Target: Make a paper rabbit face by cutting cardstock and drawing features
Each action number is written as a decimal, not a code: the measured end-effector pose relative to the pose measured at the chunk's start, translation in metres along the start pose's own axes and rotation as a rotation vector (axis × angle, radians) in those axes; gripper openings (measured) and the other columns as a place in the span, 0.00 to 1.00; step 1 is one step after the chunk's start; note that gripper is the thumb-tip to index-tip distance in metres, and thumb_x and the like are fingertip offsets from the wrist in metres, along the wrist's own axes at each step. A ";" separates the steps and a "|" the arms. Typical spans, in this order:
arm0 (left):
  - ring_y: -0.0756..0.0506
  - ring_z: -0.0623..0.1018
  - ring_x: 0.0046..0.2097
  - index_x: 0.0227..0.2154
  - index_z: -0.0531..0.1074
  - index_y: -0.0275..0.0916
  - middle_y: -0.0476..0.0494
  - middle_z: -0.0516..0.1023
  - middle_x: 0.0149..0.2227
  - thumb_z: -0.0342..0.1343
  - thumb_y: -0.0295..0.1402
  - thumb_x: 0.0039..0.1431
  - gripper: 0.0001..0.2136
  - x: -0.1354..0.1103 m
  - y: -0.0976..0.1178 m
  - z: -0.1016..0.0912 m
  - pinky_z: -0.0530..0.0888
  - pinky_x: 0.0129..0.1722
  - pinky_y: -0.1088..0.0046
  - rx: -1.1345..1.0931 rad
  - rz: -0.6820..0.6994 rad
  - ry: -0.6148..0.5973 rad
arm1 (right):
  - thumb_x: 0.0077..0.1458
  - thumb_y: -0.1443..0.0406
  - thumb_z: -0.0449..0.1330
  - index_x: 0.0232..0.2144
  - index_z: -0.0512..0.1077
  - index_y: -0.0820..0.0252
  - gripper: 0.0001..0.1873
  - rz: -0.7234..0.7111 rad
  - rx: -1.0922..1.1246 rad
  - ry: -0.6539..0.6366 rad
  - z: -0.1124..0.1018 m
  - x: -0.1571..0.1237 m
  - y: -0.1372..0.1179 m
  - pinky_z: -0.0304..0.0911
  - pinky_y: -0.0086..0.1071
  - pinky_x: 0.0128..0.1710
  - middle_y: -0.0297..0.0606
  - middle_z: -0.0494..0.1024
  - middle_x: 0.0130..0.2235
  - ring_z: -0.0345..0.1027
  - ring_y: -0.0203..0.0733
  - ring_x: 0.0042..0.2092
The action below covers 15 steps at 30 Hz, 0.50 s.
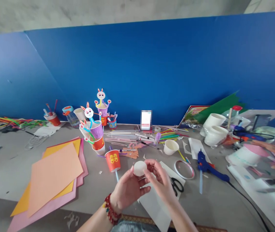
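Two hands meet above the near side of the table [11, 167] in the head view. The left hand [127, 188] cradles a small white cup [139, 168], fingers curled tight around it. The right hand [160, 180] pinches its other side with closed fingertips. The cup is held in the air, base toward the camera, just right of a red cup [112, 160] with a pale straw poking from beneath. Behind, stacked cups [96, 137] carry a paper bunny on a blue stem, and a purple cup [103, 110] holds another bunny. Far left, a red pot [53, 120] holds brushes. A tilted white cup [170, 147] by the glue gun [207, 166] looks empty.
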<state>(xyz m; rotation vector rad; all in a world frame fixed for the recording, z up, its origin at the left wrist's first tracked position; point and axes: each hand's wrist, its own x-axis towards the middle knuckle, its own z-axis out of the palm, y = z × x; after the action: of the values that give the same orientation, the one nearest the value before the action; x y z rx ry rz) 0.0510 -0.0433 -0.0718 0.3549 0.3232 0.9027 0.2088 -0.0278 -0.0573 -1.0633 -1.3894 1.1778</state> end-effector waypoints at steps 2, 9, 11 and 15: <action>0.44 0.76 0.46 0.47 0.76 0.39 0.39 0.77 0.47 0.57 0.45 0.62 0.17 0.000 0.000 0.002 0.71 0.48 0.66 0.182 0.095 0.038 | 0.58 0.51 0.63 0.39 0.73 0.56 0.16 -0.009 0.007 0.079 -0.004 -0.002 0.003 0.67 0.33 0.36 0.39 0.77 0.35 0.72 0.46 0.37; 0.40 0.75 0.49 0.53 0.70 0.41 0.39 0.76 0.48 0.62 0.37 0.59 0.19 0.003 -0.004 0.006 0.72 0.50 0.62 1.234 0.545 0.228 | 0.61 0.53 0.60 0.36 0.73 0.56 0.13 -0.027 0.050 0.133 -0.012 -0.013 0.010 0.65 0.32 0.38 0.38 0.75 0.35 0.69 0.45 0.37; 0.39 0.74 0.52 0.55 0.67 0.42 0.38 0.75 0.51 0.61 0.34 0.60 0.21 0.003 -0.006 0.003 0.71 0.54 0.58 1.457 0.637 0.243 | 0.59 0.53 0.61 0.33 0.72 0.57 0.14 -0.007 0.016 0.103 -0.013 -0.015 0.014 0.63 0.30 0.34 0.36 0.72 0.31 0.66 0.42 0.33; 0.38 0.72 0.56 0.58 0.64 0.43 0.38 0.73 0.54 0.59 0.32 0.61 0.23 0.002 -0.010 -0.003 0.72 0.56 0.56 1.724 0.729 0.243 | 0.58 0.53 0.62 0.27 0.69 0.59 0.16 0.018 -0.007 0.098 -0.015 -0.016 0.022 0.57 0.28 0.28 0.32 0.67 0.27 0.59 0.37 0.28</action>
<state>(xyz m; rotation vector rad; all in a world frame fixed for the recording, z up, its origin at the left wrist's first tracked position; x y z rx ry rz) 0.0579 -0.0472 -0.0793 2.0531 1.2292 1.1787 0.2258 -0.0389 -0.0811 -1.1260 -1.3116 1.1198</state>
